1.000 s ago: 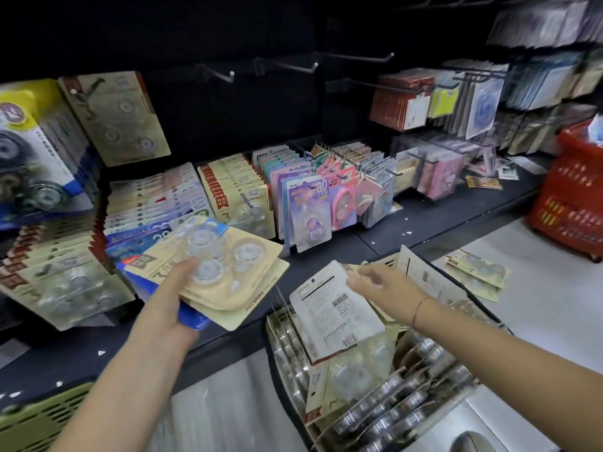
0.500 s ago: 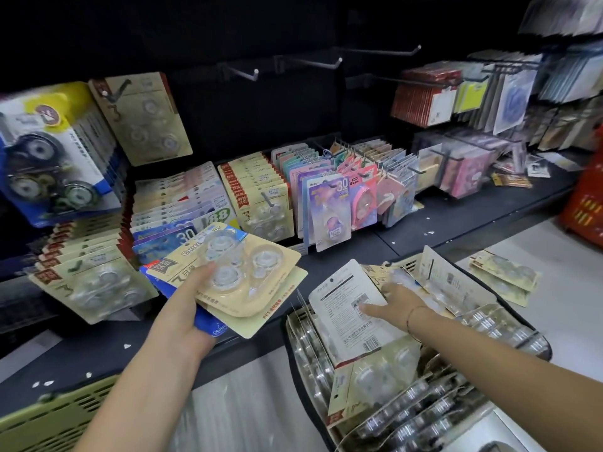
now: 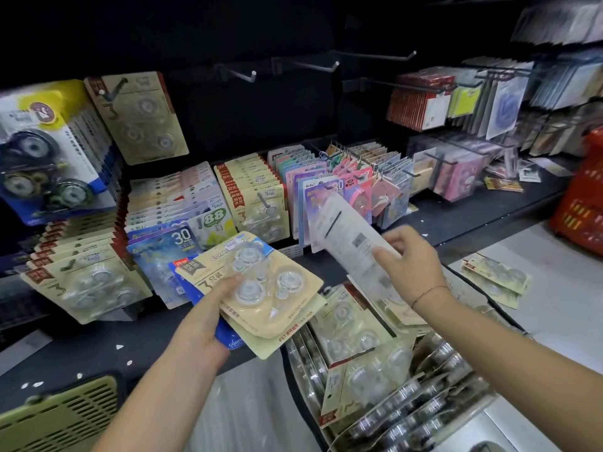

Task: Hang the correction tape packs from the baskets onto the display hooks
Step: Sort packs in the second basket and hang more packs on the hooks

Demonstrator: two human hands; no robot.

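The right hand (image 3: pixel 409 265) is pinching a white-backed correction tape pack (image 3: pixel 346 233), its grip clamped on the lower end; the long axis is pointing up-left toward the stack (image 3: pixel 261 291) fanned in the left hand (image 3: pixel 208 316), above the basket (image 3: pixel 293 363).

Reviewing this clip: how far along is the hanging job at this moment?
Done: many packs already hang on the lower hooks. In hand: the left hand holds a stack of packs, and the right hand lifts a single pack, back side showing. Left: the black basket is still full, two packs lie on the floor, and three upper hooks are bare.
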